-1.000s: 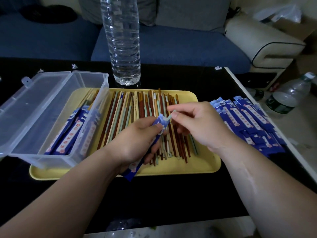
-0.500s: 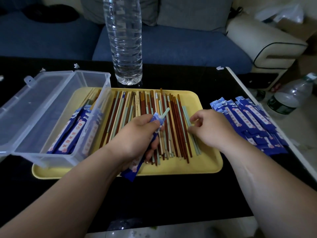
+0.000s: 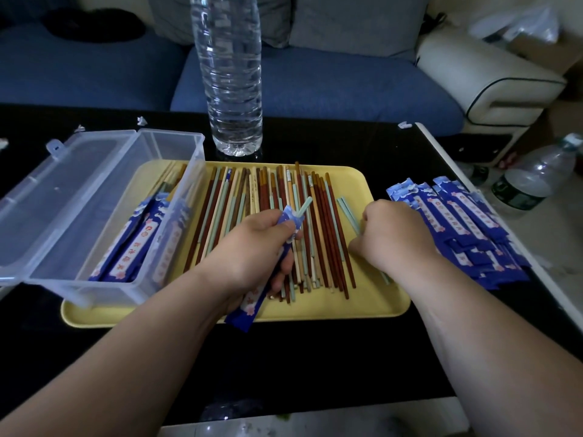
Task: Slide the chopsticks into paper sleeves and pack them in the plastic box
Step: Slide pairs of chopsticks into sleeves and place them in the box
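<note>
black table (image 3: 315, 357): one tray (image 3: 373, 298), one box (image 3: 104, 171); left hand (image 3: 249, 257) grips sleeve (image 3: 248, 308).

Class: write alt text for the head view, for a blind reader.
A left hand holds a blue paper sleeve with a mint chopstick poking out, above a yellow tray of loose chopsticks. The right hand touches more mint chopsticks; a clear plastic box holds filled sleeves.

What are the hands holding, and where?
The left hand grips a blue paper sleeve near its open top. The right hand touches loose green chopsticks; grip cannot be told.
</note>
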